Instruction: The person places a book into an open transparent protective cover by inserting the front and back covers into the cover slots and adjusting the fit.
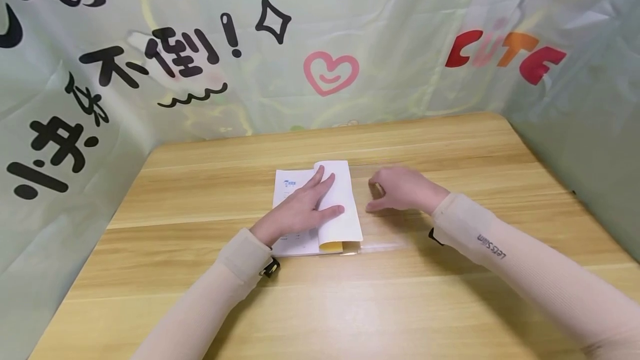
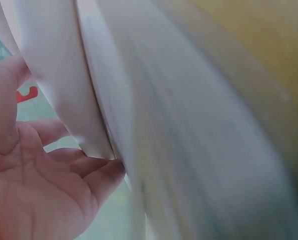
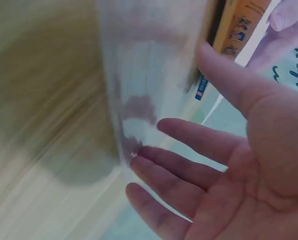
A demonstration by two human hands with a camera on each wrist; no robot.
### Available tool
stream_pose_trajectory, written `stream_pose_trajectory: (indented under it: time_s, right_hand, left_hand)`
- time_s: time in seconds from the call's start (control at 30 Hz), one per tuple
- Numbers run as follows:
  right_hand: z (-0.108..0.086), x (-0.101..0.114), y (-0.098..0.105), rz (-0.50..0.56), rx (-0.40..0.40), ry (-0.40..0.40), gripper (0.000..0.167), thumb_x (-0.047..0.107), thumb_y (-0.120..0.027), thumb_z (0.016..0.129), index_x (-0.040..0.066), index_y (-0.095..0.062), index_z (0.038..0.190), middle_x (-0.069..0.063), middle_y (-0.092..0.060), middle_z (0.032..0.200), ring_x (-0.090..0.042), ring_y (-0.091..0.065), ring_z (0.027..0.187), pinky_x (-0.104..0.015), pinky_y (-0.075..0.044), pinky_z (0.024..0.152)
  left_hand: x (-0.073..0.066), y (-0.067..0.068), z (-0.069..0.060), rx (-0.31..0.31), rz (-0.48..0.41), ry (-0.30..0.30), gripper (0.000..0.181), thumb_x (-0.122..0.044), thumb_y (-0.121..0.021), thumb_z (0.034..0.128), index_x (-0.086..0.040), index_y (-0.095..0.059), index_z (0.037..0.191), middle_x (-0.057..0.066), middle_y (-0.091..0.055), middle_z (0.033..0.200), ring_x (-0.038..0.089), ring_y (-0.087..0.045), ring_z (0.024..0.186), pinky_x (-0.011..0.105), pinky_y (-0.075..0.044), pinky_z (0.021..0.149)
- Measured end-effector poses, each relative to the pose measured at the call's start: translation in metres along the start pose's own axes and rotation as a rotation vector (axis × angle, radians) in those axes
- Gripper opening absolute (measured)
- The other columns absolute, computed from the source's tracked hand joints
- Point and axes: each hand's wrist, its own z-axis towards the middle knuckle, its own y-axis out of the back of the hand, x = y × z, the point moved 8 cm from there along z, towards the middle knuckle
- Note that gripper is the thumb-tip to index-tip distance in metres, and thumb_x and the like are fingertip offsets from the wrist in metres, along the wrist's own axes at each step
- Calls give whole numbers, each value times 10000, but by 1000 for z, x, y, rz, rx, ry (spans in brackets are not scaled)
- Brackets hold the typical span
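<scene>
A thin book or booklet (image 1: 345,221) lies opened on the table, with white pages up and a strip of yellow cover at its lower edge. My left hand (image 1: 297,210) rests on it, fingers spread over the white leaf. A clear plastic sheet (image 1: 382,243), like a book cover, extends from under its right side. Over that sheet, my right hand (image 1: 404,189) has its thumb apart from loosely bent fingers. In the right wrist view, the fingertips (image 3: 139,162) are at the clear sheet's edge, and the book's orange cover (image 3: 238,25) shows behind. Blurred pages (image 2: 59,95) fill the left wrist view.
The wooden table (image 1: 175,276) extends on all sides of the book. A pale cloth backdrop (image 1: 400,71) with printed lettering and a pink heart hangs behind the table and along its sides.
</scene>
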Motion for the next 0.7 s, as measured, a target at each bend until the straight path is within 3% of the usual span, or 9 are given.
stream_pose_trajectory:
  time_s: [0.1,0.2,0.3,0.7]
  right_hand:
    - [-5,-3,-5,-69,46,-17,840,474,-852,912,-58,-572,1498,-239,-661,1409,-380,-678,1225,-555,-572,1039]
    - [-8,-3,-8,-77,76,-20,907,484,-844,918,-65,-501,1554,-348,-462,1609,-505,-540,1438,-646,-497,1139]
    - [-9,-4,-9,-69,97,-26,925,476,-839,925,-68,-468,1575,-369,-383,1648,-526,-478,1485,-667,-471,1159]
    - [-8,-4,-10,-76,117,-38,917,462,-835,931,-63,-460,1582,-356,-410,1641,-510,-510,1463,-659,-478,1154]
  left_hand:
    - [-1,-2,1,1,9,5,881,-622,-554,1056,-172,-205,1728,76,35,1822,285,-139,1685,502,-252,1351]
    - [-2,-3,1,1,32,14,874,-601,-561,1059,-160,-211,1727,83,27,1823,282,-130,1687,506,-260,1348]
    - [-3,-4,1,1,51,23,866,-555,-588,1062,-130,-222,1723,108,22,1821,298,-133,1688,510,-267,1345]
    - [-3,-8,1,9,105,83,855,-448,-642,1057,-92,-232,1717,122,49,1819,317,-142,1686,490,-278,1342]
